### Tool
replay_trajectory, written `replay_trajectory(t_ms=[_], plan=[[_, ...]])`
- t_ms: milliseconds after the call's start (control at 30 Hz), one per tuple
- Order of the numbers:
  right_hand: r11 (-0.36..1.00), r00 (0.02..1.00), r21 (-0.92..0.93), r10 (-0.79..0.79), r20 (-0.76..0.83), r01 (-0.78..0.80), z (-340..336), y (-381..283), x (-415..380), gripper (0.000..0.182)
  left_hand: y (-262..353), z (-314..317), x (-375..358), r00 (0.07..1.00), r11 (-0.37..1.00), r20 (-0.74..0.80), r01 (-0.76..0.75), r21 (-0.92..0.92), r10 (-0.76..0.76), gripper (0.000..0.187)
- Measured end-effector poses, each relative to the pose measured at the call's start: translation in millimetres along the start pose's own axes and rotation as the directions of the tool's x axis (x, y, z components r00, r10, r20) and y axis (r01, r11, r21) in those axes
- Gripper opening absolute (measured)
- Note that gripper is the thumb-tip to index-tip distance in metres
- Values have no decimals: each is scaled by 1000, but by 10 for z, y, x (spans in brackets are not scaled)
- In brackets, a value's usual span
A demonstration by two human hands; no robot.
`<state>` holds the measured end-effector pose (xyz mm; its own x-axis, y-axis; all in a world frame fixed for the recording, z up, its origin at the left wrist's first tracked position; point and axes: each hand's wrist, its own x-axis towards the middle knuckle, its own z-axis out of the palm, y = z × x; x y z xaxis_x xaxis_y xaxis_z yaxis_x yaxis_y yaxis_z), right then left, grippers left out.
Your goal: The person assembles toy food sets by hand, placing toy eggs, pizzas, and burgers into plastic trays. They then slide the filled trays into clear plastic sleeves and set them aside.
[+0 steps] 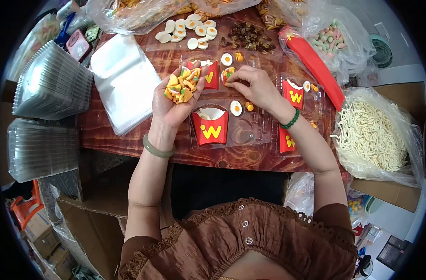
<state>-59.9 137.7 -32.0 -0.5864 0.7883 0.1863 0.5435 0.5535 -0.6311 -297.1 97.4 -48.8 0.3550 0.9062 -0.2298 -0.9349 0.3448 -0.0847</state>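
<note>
Left hand (pixel 162 108): palm up and cupped, fingers extended rather than clenched, bearing a heap of small yellow, orange, red and green moulded pieces (pixel 185 86); the hollow probably stops them from spilling.
Right hand (pixel 260 87): thumb and fingertips drawn together at a multicoloured cluster (pixel 227 73) (whether this grip pinches it or merely touches it, one cannot tell).
Far tray: clear moulded plastic (pixel 253 65), the cluster lying inside, right of a red carton with a yellow mark (pixel 211 78).
Near tray: similar clear plastic (pixel 257 134), with a white-and-yellow egg disc (pixel 236 108) right of its own carton; moulded hollows seemingly give each item a place.
Bench: red-brown wood (pixel 98 128); white egg pieces (pixel 179 29) lie loose at the far side, presumably within reach.
</note>
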Motion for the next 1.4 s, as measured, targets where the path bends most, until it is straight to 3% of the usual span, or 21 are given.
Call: replay_trajectory(t_ms=[67, 100, 133, 167, 200, 267, 433, 500, 567, 633, 733, 967, 1033, 1067, 1100, 1167, 1233, 1300, 1333, 1367, 1400], plan=[[969, 986, 240, 91, -142, -55, 5, -114, 34, 20, -4, -1, -26, 990, 998, 128, 58, -5, -57, 35], [969, 986, 241, 90, -140, -55, -16, -163, 58, 20, -15, 0, -29, 990, 998, 127, 57, -6, -56, 35], [843, 959, 472, 284, 13, -256, -87, -304, 115, 23, -37, 3, -29, 981, 994, 166, 110, -28, -104, 35], [628, 884, 637, 422, 203, -446, -127, -397, 155, 26, -66, 8, -24, 967, 985, 205, 167, -47, -154, 35], [530, 871, 698, 377, 314, -482, -132, -410, 195, 28, -98, 19, -15, 965, 984, 206, 173, -44, -161, 35], [507, 881, 726, 349, 321, -465, -132, -419, 238, 27, -152, 37, -8, 953, 970, 215, 234, -65, -215, 37], [510, 889, 731, 313, 333, -453, -160, -430, 213, 26, -147, 41, -55, 961, 986, 227, 165, -10, -158, 35], [519, 919, 783, 359, 163, -342, -201, -386, 122, 25, -83, 37, -70, 969, 988, 204, 151, -43, -139, 36], [542, 902, 740, 376, 210, -398, -328, -299, 60, 24, -15, 12, -72, 978, 993, 175, 118, -27, -112, 35], [752, 921, 532, 320, 223, -390, -366, -157, 36, 23, 31, 5, -67, 985, 997, 150, 82, 1, -81, 34], [854, 933, 385, 284, 220, -351, -366, -34, 29, 21, 76, -19, -24, 996, 999, 76, 51, 9, -52, 35], [818, 929, 442, 304, 210, -367, -472, -128, 3, 16, 90, 24, -64, 994, 998, 89, 61, 12, -62, 34], [815, 951, 490, 280, 132, -308, -702, -283, -148, 16, 126, 31, -79, 991, 996, 103, 87, 13, -88, 35], [778, 948, 546, 292, 126, -312, -843, -396, -256, 15, 141, 36, -114, 977, 994, 187, 99, 45, -106, 35], [795, 961, 550, 272, 57, -258, -981, -510, -399, 15, 184, -25, -108, 981, 994, 177, 63, 85, -78, 35], [810, 947, 550, 305, -98, -204, -1237, -750, -818, 13, 204, 71, -86, 988, 990, 67, 140, 11, -141, 39], [962, 892, 273, 131, -433, -9, -1486, -1047, -1351, 14, 321, -37, 23, 989, 989, 112, 86, 124, -100, 46], [989, 769, -132, -141, -623, 74, -1750, -1420, -1939, 22, 350, -8, 84, 995, 988, 36, 90, 122, -95, 45], [969, 651, -246, -201, -732, 22, -1798, -1616, -2265, 19, -17, 348, 19, 983, 967, -155, -60, 249, 101, 46], [939, 569, -343, -274, -776, -17, -1866, -1810, -2578, 16, -384, 629, -85, 898, 895, -300, -185, 406, 321, 46], [900, 486, -431, -352, -800, -58, -1948, -1993, -2896, 14, -48, 306, 16, 979, 950, -165, -61, 307, 116, 47]])
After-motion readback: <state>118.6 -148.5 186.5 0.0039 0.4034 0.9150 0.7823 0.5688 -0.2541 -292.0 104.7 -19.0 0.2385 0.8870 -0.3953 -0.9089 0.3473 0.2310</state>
